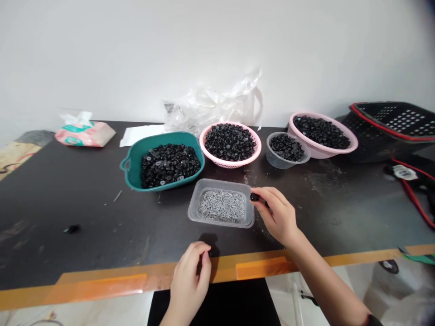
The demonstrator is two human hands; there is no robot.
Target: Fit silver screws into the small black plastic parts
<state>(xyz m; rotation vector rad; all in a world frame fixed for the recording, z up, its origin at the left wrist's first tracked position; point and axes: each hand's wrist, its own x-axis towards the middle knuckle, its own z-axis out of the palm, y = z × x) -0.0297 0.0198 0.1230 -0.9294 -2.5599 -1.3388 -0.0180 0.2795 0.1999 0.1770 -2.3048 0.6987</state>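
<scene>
My right hand pinches a small round black plastic cap between thumb and fingertips, by the right rim of a clear rectangular tub. Another dark bit shows between its curled fingers. Many small silver screws fill the tub. At the front edge of the table, my left hand is closed, thumb against fingers; what it may hold is hidden. Behind the tub stand a green basin and a pink basket, both full of black plastic parts.
To the right are a clear round bowl and another pink basket, both with black parts, then a black basket with a red rim. Clear plastic bags lie against the wall. A tissue pack and loose black piece are left.
</scene>
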